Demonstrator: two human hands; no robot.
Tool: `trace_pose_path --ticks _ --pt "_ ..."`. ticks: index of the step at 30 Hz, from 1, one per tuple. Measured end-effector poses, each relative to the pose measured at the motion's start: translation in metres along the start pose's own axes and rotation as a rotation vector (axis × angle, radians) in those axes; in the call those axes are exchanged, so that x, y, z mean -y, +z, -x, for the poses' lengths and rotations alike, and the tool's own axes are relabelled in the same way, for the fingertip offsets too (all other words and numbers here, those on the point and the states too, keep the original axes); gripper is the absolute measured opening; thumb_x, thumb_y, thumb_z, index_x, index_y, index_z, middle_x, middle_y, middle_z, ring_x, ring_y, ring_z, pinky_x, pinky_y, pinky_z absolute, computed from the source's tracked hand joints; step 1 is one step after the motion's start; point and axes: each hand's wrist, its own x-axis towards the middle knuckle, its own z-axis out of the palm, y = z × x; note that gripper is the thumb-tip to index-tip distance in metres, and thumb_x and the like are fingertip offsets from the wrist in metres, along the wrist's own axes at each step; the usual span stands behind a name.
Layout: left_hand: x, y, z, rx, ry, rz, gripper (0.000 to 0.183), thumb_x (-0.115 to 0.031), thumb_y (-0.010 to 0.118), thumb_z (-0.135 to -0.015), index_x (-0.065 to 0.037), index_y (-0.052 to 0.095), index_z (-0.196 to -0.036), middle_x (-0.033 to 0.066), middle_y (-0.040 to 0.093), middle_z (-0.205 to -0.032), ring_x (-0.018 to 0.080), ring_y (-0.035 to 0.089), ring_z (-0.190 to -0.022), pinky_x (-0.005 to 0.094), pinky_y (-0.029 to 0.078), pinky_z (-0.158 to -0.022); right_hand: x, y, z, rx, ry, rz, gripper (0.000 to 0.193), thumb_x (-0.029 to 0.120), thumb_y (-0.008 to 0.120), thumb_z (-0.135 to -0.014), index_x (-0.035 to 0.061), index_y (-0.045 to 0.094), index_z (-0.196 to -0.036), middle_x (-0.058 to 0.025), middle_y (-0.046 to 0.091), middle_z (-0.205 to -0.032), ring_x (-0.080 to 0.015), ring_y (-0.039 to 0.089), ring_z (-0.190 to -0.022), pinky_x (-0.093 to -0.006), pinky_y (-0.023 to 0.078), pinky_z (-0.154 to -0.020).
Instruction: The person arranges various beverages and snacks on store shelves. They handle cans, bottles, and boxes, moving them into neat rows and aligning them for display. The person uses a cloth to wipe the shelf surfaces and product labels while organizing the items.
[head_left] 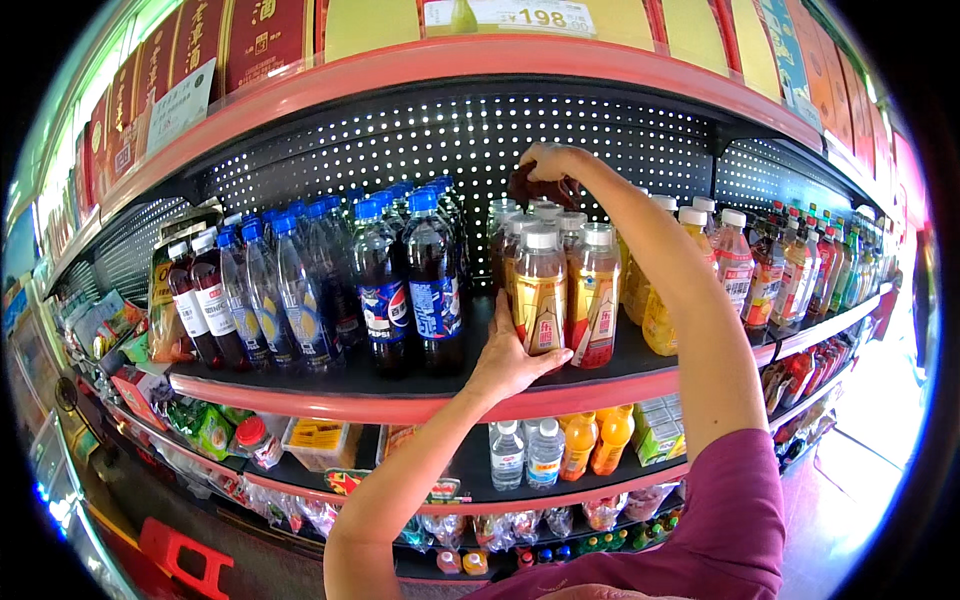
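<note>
The left hand is gripping a white-capped, gold-labelled clear plastic bottle, probably weighing moderately, favouring a mid-body hold. The right hand is clutching soft-looking dark-red cloth.

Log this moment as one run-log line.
left hand: against gold-labelled bottle | right hand: holding dark cloth near back bottles | place: drinks shelf

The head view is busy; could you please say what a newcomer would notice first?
Probably a white-capped plastic bottle with a gold label, mid-shelf, with the left hand at its base. Above, the right hand holds a dark red cloth. Blue-capped plastic bottles of dark drink stand to the left.
</note>
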Motion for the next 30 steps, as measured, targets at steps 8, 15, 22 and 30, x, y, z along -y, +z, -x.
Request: trace_pose_path --ticks 8,15,22,30 --pt "-0.008 0.0 0.001 -0.001 0.001 -0.066 0.145 -0.052 0.093 -0.07 0.011 -0.001 -0.16 0.0377 0.031 -0.158 0.0464 0.042 -0.145 0.0437 0.041 -0.119 0.054 -0.013 0.038 0.187 -0.294 -0.172 0.043 0.01 0.073 -0.092 0.0105 0.07 -0.135 -0.0085 0.076 -0.122 -0.0216 0.071 -0.105 -0.0366 0.057 -0.09" --pt "-0.004 0.003 -0.002 -0.017 0.017 -0.076 0.144 -0.052 0.094 -0.068 0.012 0.002 -0.16 0.0396 0.035 -0.155 0.0482 0.043 -0.143 0.0446 0.042 -0.118 0.072 -0.039 0.134 0.045 -0.595 -0.07 0.041 0.005 0.064 -0.09 0.0035 0.07 -0.131 -0.0138 0.076 -0.121 -0.0249 0.073 -0.108 -0.0375 0.057 -0.094" --pt "0.008 -0.002 -0.009 -0.033 0.035 -0.101 0.145 -0.054 0.093 -0.067 0.01 0.003 -0.161 0.0408 0.04 -0.151 0.0471 0.053 -0.135 0.0431 0.047 -0.113 0.112 -0.04 0.241 -0.32 -0.699 0.058 0.037 0.006 0.057 -0.092 0.0107 0.071 -0.126 -0.0096 0.067 -0.116 -0.0308 0.065 -0.114 -0.0418 0.052 -0.099" --pt "0.01 0.0 -0.013 0.009 -0.032 -0.115 0.15 -0.054 0.095 -0.064 0.007 -0.001 -0.163 0.0382 0.038 -0.155 0.0445 0.055 -0.136 0.0428 0.048 -0.112 0.061 0.044 0.274 -0.778 -0.318 0.467 0.045 0.01 0.064 -0.09 0.0233 0.068 -0.133 -0.0105 0.062 -0.125 -0.0327 0.065 -0.109 -0.0425 0.06 -0.091"
